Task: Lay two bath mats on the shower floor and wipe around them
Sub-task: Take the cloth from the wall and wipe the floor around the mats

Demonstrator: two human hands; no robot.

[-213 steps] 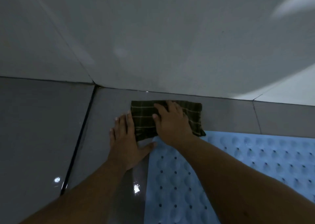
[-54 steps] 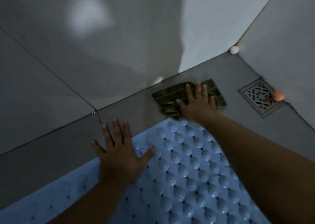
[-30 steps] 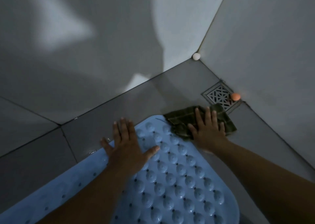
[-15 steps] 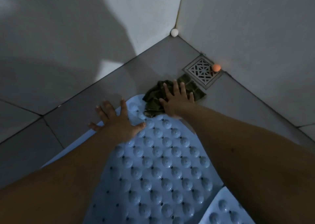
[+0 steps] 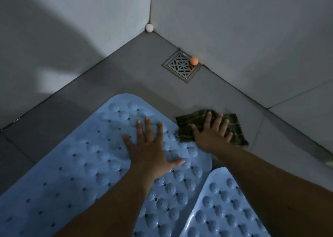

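Hands lie flat, fingers spread: the left hand (image 5: 149, 150) presses the larger blue mat (image 5: 86, 166), while the right hand (image 5: 211, 134) pins a dark checked cloth (image 5: 236, 128) to the grey floor (image 5: 137, 74) beside it. Second mat (image 5: 225, 206) lies near the right forearm, with a drain grate (image 5: 181, 67) toward the corner.

Both bare forearms reach up from the bottom of the frame toward its centre. The left hand (image 5: 150, 151) lies flat, palm down, fingers spread and thumb splayed out to the right. The right hand (image 5: 212, 134) — just right of centre — presses down too, fingers fanned and pointing toward the upper right.
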